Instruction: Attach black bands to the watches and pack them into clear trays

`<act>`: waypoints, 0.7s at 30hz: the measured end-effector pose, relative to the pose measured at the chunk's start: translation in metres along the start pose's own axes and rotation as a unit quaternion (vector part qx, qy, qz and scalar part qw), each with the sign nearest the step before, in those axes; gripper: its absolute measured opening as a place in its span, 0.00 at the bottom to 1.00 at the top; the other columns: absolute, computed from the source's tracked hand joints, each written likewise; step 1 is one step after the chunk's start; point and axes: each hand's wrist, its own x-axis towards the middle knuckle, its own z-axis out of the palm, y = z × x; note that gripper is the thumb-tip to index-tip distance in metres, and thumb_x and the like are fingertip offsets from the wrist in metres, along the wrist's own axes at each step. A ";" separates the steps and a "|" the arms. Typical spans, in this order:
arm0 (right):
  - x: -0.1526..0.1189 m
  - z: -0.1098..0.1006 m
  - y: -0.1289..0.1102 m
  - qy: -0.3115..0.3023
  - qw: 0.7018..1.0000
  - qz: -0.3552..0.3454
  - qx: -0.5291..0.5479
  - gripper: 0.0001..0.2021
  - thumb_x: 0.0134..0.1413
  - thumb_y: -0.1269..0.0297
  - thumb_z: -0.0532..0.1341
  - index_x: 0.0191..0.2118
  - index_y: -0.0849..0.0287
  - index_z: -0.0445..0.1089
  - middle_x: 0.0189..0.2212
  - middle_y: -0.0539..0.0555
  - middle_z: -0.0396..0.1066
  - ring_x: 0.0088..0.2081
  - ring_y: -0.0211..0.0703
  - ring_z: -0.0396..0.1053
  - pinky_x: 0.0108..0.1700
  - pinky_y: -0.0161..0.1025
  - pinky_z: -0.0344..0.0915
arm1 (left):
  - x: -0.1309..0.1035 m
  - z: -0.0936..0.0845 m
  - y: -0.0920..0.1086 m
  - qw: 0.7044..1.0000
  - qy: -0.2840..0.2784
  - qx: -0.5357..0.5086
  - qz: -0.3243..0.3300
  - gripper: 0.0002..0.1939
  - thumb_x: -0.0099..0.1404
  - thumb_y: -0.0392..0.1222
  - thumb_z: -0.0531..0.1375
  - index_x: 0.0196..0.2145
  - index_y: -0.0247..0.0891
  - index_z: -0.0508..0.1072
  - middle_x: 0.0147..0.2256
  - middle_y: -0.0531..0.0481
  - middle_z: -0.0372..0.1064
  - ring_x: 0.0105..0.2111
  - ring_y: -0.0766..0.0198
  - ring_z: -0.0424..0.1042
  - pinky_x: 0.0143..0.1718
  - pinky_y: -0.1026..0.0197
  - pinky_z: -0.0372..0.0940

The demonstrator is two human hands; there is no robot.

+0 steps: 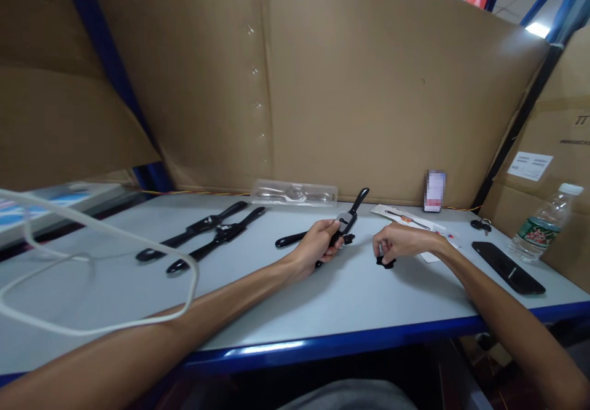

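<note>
Left hand (pixel 318 244): grasping 1 black tool (pixel 361 197) mid-body above the table (pixel 258 311), presumably for steadiness.
Right hand (pixel 395 239): pinching 1 small black part (pixel 386 263), presumably for fine control.
Long-handled tools (pixel 159 248): 2, side by side, seemingly within reach.
Upright phone (pixel 432 201): 1, seemingly for viewing.
Clear packaging (pixel 295 194): 1.
Bottle (pixel 537 232): 1.

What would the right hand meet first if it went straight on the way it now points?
The right hand points roughly leftward, so probably the black tool gripped in the left hand, though depth is unclear from this single view.
</note>
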 end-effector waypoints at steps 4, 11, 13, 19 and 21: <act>-0.003 -0.002 -0.001 0.004 1.000 -0.010 -0.024 0.12 0.41 0.69 0.71 0.36 0.58 0.76 0.30 0.48 0.72 0.31 0.37 0.67 0.31 0.33 0.57 | -0.001 -0.001 -0.001 1.000 -0.008 -0.003 -0.002 0.13 0.69 0.43 0.53 0.27 0.39 0.57 0.19 0.57 0.57 0.14 0.76 0.47 0.14 0.72 0.37; -0.004 -0.001 -0.006 0.010 1.000 0.002 0.023 0.06 0.39 0.76 0.69 0.27 0.61 0.74 0.19 0.44 0.65 0.23 0.32 0.61 0.25 0.31 0.54 | -0.004 0.001 0.000 1.000 -0.022 0.007 -0.012 0.13 0.68 0.44 0.53 0.28 0.38 0.58 0.20 0.57 0.57 0.14 0.76 0.47 0.14 0.72 0.37; -0.006 -0.005 -0.011 0.010 0.994 -0.018 0.106 0.02 0.43 0.71 0.68 0.26 0.61 0.74 0.20 0.46 0.68 0.22 0.33 0.63 0.24 0.32 0.56 | -0.005 0.002 0.000 0.999 -0.034 0.008 -0.026 0.12 0.68 0.44 0.53 0.28 0.38 0.59 0.20 0.57 0.57 0.14 0.76 0.47 0.14 0.72 0.37; 0.005 0.002 -0.030 0.230 0.896 -0.053 0.376 0.13 0.43 0.59 0.69 0.33 0.61 0.71 0.24 0.50 0.72 0.24 0.38 0.70 0.23 0.34 0.65 | -0.009 0.005 -0.004 0.991 -0.105 -0.005 -0.083 0.07 0.67 0.41 0.51 0.32 0.36 0.63 0.21 0.55 0.58 0.15 0.75 0.48 0.14 0.71 0.38; 0.014 0.013 -0.033 0.283 0.877 -0.036 0.386 0.11 0.42 0.60 0.69 0.29 0.60 0.69 0.21 0.48 0.70 0.22 0.37 0.68 0.21 0.33 0.62 | -0.010 0.006 -0.005 0.989 -0.117 -0.005 -0.087 0.06 0.65 0.38 0.50 0.33 0.36 0.64 0.21 0.55 0.59 0.15 0.75 0.49 0.14 0.71 0.38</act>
